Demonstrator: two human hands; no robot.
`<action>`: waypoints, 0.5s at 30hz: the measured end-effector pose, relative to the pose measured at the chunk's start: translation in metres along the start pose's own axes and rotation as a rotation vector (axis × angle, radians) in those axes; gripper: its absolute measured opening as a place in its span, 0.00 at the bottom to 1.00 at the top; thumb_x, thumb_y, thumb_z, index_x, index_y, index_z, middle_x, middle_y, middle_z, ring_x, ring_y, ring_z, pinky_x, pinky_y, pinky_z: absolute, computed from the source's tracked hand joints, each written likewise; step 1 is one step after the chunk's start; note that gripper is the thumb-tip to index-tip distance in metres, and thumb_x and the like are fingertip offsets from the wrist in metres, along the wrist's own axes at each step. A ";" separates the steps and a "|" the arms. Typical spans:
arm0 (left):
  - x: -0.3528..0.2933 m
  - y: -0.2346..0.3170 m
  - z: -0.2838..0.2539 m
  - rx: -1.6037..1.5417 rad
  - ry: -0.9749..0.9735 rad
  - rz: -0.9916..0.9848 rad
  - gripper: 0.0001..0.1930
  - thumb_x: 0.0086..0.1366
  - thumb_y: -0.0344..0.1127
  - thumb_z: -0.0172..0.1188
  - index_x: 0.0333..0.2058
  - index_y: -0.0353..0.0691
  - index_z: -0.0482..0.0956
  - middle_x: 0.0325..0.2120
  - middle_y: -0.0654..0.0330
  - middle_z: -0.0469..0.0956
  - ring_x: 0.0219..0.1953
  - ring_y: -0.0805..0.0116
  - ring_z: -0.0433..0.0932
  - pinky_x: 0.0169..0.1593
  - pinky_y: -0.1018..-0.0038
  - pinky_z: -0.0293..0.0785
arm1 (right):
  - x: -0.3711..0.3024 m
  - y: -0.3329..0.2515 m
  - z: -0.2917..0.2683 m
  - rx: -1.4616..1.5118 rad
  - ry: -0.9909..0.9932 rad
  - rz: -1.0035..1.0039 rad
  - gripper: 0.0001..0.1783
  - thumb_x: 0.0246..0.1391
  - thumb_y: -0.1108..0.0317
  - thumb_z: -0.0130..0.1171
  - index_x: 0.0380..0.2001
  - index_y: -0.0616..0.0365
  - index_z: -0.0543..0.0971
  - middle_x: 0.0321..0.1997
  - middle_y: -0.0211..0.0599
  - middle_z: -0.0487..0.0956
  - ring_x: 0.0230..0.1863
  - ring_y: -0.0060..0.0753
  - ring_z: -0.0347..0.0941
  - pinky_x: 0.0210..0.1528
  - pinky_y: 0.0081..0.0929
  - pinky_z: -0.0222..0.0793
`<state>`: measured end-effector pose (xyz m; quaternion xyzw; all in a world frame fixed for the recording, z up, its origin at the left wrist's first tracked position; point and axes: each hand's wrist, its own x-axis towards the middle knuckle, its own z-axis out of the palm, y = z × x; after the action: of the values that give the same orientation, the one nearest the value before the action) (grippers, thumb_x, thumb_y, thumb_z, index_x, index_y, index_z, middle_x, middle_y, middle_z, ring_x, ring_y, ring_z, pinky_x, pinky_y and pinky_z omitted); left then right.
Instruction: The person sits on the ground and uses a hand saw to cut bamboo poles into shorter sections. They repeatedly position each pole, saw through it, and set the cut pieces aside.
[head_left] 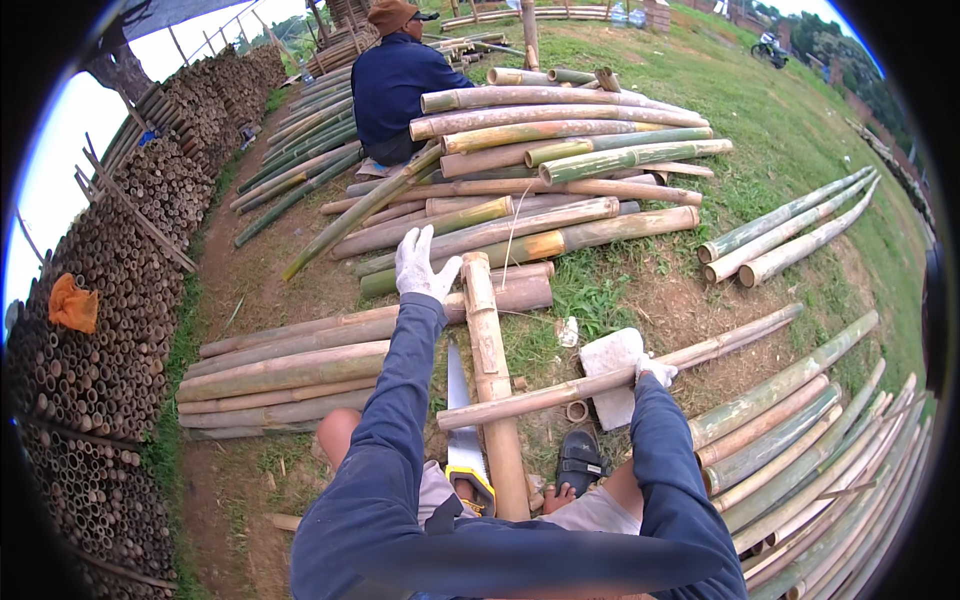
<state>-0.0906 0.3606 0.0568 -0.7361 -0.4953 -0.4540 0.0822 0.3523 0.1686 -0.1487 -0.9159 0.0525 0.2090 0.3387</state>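
The bamboo pole (pixel 575 387) lies crosswise over the thick bamboo length (pixel 487 330), its left end projecting past that length's left edge. Farther right, it passes over the pale slab (pixel 612 350), which it partly hides. The right hand (pixel 655 370), gloved, is closed around the pole at the slab's right edge; its fingers are partly hidden. The left hand (pixel 425 265), gloved, is spread just beside the upper end of the thick bamboo length; contact cannot be determined.

A handsaw (pixel 458 390) with a yellow-and-black handle lies left of the thick length; the pole covers part of its blade. The sandal (pixel 580 460) is right of the thick length. Any lettering on handsaw or sandal is too small to read.

The co-worker (pixel 410 90) faces away, legs mostly concealed. The lower-right bamboo stack (pixel 840 430) is cut off by the picture rim.
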 end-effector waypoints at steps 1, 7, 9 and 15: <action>-0.018 -0.019 -0.001 0.031 -0.030 -0.157 0.40 0.53 0.47 0.79 0.63 0.39 0.77 0.63 0.43 0.74 0.66 0.45 0.71 0.71 0.55 0.66 | 0.000 0.000 0.000 0.001 0.008 -0.014 0.44 0.48 0.56 0.73 0.61 0.62 0.60 0.64 0.67 0.70 0.62 0.63 0.76 0.64 0.49 0.76; -0.157 -0.088 -0.011 -0.191 -0.788 -0.535 0.38 0.63 0.50 0.74 0.64 0.32 0.75 0.58 0.44 0.81 0.61 0.51 0.80 0.66 0.63 0.73 | -0.005 0.000 -0.002 0.074 0.017 0.005 0.44 0.47 0.58 0.74 0.60 0.63 0.61 0.64 0.68 0.70 0.61 0.64 0.77 0.64 0.50 0.77; -0.210 -0.089 -0.013 -0.160 -1.020 -0.622 0.42 0.66 0.62 0.66 0.66 0.31 0.73 0.60 0.42 0.80 0.63 0.48 0.78 0.68 0.63 0.71 | -0.006 -0.001 -0.003 0.074 0.025 0.001 0.45 0.47 0.58 0.74 0.61 0.64 0.61 0.64 0.68 0.70 0.61 0.63 0.77 0.64 0.49 0.77; -0.326 -0.097 -0.009 -0.452 -0.874 -1.254 0.34 0.74 0.64 0.51 0.64 0.42 0.78 0.60 0.51 0.79 0.60 0.54 0.77 0.61 0.60 0.73 | 0.005 -0.001 0.007 -0.108 0.017 0.046 0.57 0.44 0.46 0.76 0.68 0.61 0.57 0.68 0.62 0.70 0.64 0.56 0.76 0.67 0.42 0.74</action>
<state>-0.2051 0.1904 -0.2140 -0.4306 -0.7005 -0.1752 -0.5415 0.3544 0.1739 -0.1551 -0.9330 0.0651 0.2115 0.2836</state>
